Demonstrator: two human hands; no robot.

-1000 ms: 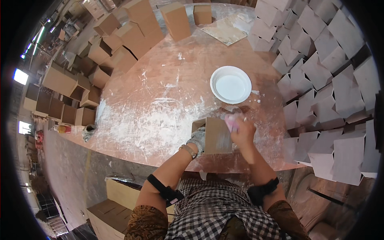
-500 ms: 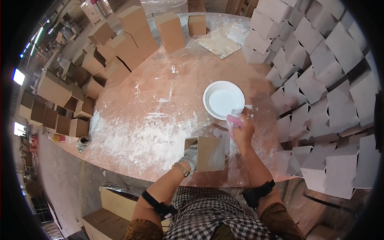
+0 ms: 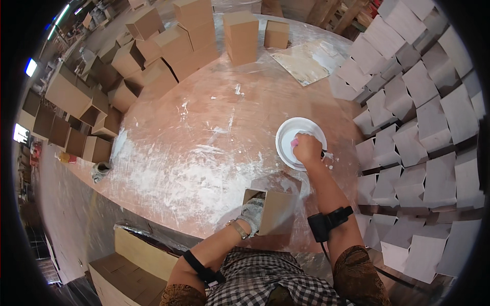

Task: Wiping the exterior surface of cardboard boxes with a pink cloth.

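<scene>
Far off to the gloved left hand's left, open brown boxes crowd the table's edge. That hand grips a small brown box near the person's body. A second ago the right hand was at this box; now it has reached ahead into the white bowl, closed around a pink sponge, seemingly reloading it with paste.

One white bowl sits at two o'clock, one open brown box at six, and two hands work.
</scene>
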